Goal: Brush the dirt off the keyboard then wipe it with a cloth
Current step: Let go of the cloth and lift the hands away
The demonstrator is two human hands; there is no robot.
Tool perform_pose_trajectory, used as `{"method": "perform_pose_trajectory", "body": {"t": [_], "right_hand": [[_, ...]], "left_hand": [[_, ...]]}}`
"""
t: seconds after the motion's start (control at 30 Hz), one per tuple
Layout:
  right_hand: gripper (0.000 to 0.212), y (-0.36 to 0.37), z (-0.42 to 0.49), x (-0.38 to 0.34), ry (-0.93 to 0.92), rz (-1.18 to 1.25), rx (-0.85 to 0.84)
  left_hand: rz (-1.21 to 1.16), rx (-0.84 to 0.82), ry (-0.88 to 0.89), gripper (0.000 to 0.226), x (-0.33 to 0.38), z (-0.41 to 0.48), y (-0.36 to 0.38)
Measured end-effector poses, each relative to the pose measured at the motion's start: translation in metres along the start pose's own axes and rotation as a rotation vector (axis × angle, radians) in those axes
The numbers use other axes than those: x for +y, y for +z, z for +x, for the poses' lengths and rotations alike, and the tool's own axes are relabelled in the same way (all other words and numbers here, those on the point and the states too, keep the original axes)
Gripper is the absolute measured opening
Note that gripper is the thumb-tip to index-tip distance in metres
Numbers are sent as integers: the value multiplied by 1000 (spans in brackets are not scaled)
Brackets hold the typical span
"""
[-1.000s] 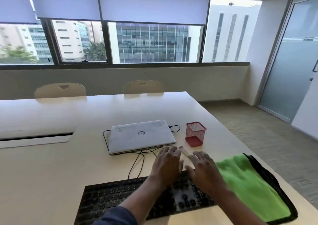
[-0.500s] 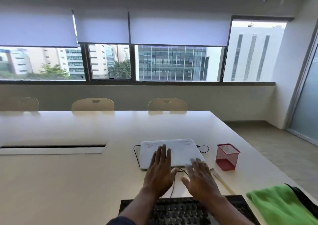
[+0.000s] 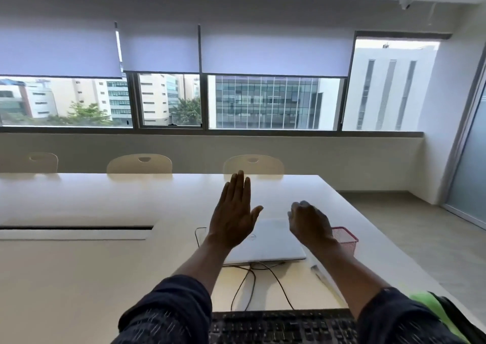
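The black keyboard (image 3: 281, 326) lies at the bottom edge of the view, partly cut off and partly covered by my sleeves. A corner of the green cloth (image 3: 431, 307) shows at the lower right. The pale brush (image 3: 319, 271) lies on the table beside my right forearm. My left hand (image 3: 234, 217) is raised above the table, flat, fingers straight and holding nothing. My right hand (image 3: 310, 225) is raised too, fingers curled forward, with nothing visible in it.
A closed white laptop (image 3: 271, 246) sits behind my hands, its black cables (image 3: 252, 283) trailing toward the keyboard. A red mesh pen holder (image 3: 347, 238) stands to its right. Chairs (image 3: 139, 163) line the far table edge. A cable slot (image 3: 76, 228) runs at left.
Both hands lifted off the keyboard and rose forward above the laptop. The view tilted up, so the keyboard and cloth slid to the bottom edge.
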State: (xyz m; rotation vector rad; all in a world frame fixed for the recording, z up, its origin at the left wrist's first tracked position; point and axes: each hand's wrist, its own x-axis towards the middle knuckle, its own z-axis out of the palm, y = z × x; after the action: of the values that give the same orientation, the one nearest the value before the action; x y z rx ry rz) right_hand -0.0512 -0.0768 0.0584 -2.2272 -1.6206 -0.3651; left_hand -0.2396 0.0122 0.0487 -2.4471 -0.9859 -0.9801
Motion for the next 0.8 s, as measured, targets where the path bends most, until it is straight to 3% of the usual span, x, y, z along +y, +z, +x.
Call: {"method": "perform_pose_trajectory", "body": {"t": [0.17, 0.33, 0.63, 0.73, 0.8], "right_hand": [[32, 49, -37, 55, 292, 31, -335], [33, 76, -50, 77, 351, 85, -480], [36, 89, -38, 78, 362, 137, -441], [38, 80, -17, 69, 350, 208, -365], [37, 68, -1, 64, 327, 256, -291]], "left_hand": [[-73, -69, 22, 68, 25, -32, 44], [-190, -217, 6, 76, 56, -44, 68], [-231, -349, -22, 72, 82, -29, 87], [-388, -315, -177, 63, 88, -12, 88], [-560, -292, -340, 42, 96, 6, 86]]}}
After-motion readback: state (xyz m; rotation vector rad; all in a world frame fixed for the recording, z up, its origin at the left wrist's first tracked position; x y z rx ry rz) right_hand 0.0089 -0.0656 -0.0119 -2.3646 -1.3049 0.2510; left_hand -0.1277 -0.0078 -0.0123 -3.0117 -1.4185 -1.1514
